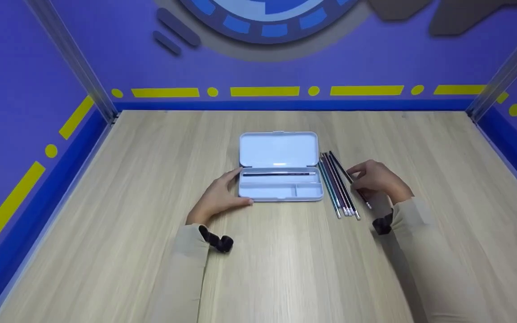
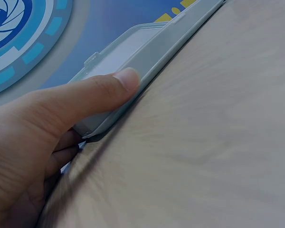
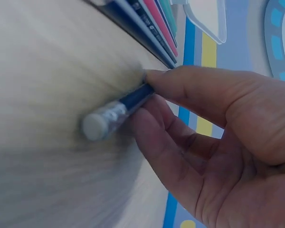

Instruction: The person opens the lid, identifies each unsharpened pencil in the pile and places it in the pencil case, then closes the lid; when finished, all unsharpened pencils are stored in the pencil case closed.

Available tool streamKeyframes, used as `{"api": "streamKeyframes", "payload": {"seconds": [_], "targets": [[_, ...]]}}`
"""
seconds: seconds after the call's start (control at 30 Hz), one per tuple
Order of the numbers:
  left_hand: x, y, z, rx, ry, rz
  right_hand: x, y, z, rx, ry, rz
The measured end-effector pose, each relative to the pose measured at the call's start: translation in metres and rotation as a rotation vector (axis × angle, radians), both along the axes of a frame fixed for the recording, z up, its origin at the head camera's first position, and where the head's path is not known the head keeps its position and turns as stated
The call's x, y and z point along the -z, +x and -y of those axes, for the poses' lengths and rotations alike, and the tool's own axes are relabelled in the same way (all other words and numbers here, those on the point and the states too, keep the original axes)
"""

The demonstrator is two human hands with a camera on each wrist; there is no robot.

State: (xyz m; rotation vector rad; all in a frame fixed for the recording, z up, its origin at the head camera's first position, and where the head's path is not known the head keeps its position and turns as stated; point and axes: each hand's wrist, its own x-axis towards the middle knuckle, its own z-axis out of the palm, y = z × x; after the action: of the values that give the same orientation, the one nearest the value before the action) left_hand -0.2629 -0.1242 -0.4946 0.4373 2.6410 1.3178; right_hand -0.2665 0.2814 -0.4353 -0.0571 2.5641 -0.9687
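A: Where is the dark, slim pencil with the silver band and white eraser (image 1: 340,165)?

B: At nine o'clock from the right hand's (image 1: 378,180) palm, pinched between thumb and fingertips. Whether it's off the pale wood-grain table (image 1: 281,260), I can't tell.

A: Which way does it run?

B: Eleven to five, eraser at five. Its far end is just beside the loose bunch of teal, maroon and black pencils (image 1: 337,188), over at nine o'clock.

A: And beyond the bunch?

B: Further towards nine, the open, pale-blue plastic pencil case (image 1: 265,190). One dark pencil with a pale end (image 1: 278,174) lies in its back compartment, nine to three, so the pinched one sits well askew to it.

A: Nearer hand?

B: For the pinched pencil, the right. The left hand (image 1: 217,195) grips the case's near corner, at seven o'clock.
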Motion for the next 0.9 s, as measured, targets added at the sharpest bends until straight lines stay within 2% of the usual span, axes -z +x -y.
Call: {"api": "streamKeyframes", "payload": {"seconds": [0.4, 0.7, 0.9], "targets": [[0.000, 0.001, 0.000, -0.009, -0.027, -0.005, 0.005, 0.000, -0.007, 0.048, -0.106, -0.008], [0.001, 0.002, 0.000, -0.014, -0.034, -0.003, 0.003, -0.002, -0.003, 0.070, -0.068, -0.065], [0.001, 0.001, 0.001, -0.004, -0.014, -0.023, -0.003, -0.004, 0.004, 0.062, -0.077, -0.140]]}}
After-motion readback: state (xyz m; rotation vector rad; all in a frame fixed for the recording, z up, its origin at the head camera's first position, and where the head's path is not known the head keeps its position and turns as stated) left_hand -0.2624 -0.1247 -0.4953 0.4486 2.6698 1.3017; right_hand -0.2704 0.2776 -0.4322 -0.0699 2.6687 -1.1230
